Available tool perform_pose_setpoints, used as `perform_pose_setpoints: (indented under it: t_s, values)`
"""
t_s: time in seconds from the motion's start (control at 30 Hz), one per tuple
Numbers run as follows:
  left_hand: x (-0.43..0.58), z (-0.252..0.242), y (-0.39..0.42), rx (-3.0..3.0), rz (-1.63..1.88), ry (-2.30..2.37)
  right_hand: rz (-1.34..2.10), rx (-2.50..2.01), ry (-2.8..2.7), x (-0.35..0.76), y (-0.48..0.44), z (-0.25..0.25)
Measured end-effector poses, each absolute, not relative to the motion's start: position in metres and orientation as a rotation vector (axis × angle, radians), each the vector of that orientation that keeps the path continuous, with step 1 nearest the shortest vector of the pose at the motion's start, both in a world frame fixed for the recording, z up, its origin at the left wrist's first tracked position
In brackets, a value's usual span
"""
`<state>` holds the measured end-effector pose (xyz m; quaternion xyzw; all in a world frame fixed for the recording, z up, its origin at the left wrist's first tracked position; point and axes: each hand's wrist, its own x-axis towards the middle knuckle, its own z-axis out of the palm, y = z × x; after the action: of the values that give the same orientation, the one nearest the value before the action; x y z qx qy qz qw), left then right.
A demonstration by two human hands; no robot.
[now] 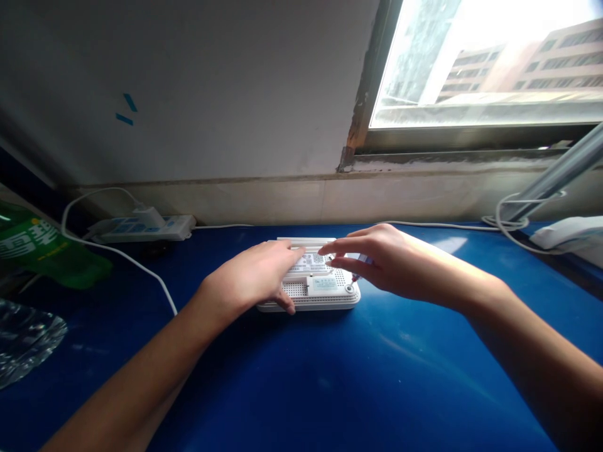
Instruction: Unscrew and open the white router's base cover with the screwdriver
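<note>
A white plastic router-like box [301, 306] lies on the blue tabletop with its vented, labelled side up. My left hand [254, 273] grips its left part, fingers across the top and thumb against the near edge. My right hand [384, 257] is closed round a small screwdriver [356, 277], of which a short length shows below the fingers. The tip of the screwdriver is at the round hole [349, 289] in the box's near right corner. Whether a screw sits in that hole I cannot tell. The palm hides most of the screwdriver's handle.
At the back left is a white power strip [176, 228] with a plug and a white cable [141, 267]. A green bottle [51, 254] and a clear plastic bottle [28, 339] lie at the left. A metal pole [556, 169] with coiled cable stands at the right, under the window.
</note>
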<state>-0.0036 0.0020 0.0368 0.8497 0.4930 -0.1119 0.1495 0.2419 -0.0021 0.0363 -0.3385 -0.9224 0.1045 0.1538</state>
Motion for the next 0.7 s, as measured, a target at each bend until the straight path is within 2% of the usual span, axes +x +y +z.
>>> perform_pose_setpoints:
  t_s: [0.2, 0.7]
  values:
    - [-0.0052, 0.0372, 0.0013, 2.444, -0.238, 1.356, 0.338, -0.865, -2.661, 0.2439, -0.0064, 0.0403]
    - [-0.0027, 0.0374, 0.0021, 2.444, -0.282, 1.396, 0.352, -0.933, -2.662, 0.2422, -0.0067, 0.0417]
